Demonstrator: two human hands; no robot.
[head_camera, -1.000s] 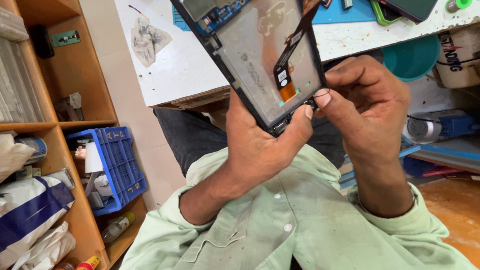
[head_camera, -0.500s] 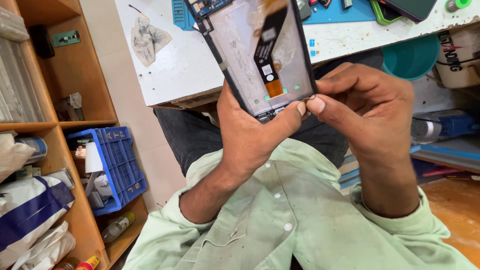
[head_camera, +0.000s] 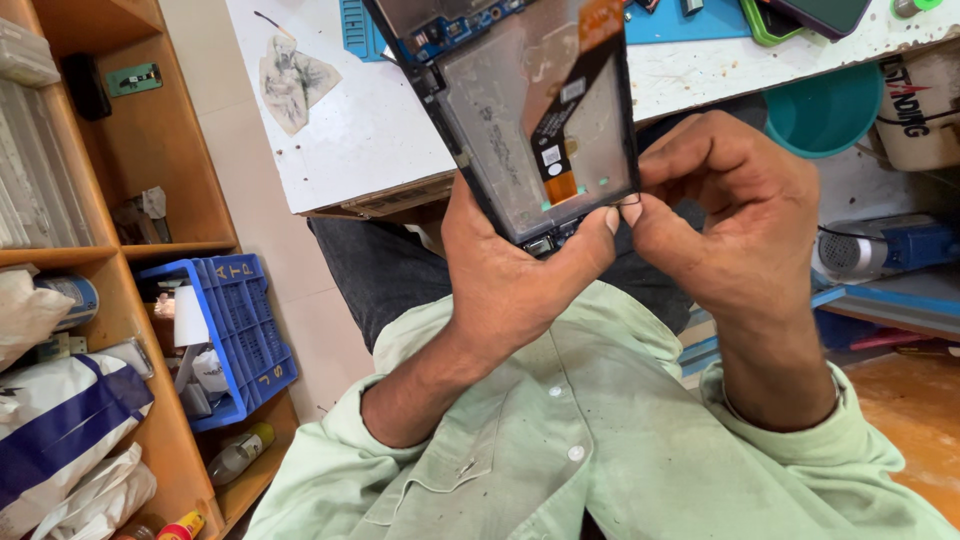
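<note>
Wooden shelving fills the left of the frame and a scuffed white workbench (head_camera: 350, 120) runs across the top, with the person's pale green shirt (head_camera: 600, 440) nearest the camera at the bottom. Just above the shirt, at centre, the left hand (head_camera: 505, 280) is closed around the lower end of an opened phone frame (head_camera: 530, 120), palm behind it and thumb pressed over its bottom edge, holding it tilted up toward the top of the frame. The right hand (head_camera: 745, 220), at centre right, is curled nearly shut, its thumb and forefinger pinched together at the frame's lower right corner, touching the edge; whether anything small sits between those fingertips I cannot tell. The phone looks well into disassembly: its back is off, bare metal shows, an orange and black flex cable (head_camera: 565, 110) lies across it, and a blue circuit board (head_camera: 450, 35) remains at its upper end, so work at the bottom corner appears unfinished. Farther off, a blue crate (head_camera: 240, 340) sits at lower left, a teal bowl (head_camera: 825, 110) under the bench at upper right, and a blue mat (head_camera: 690, 22) lies on the bench top.
</note>
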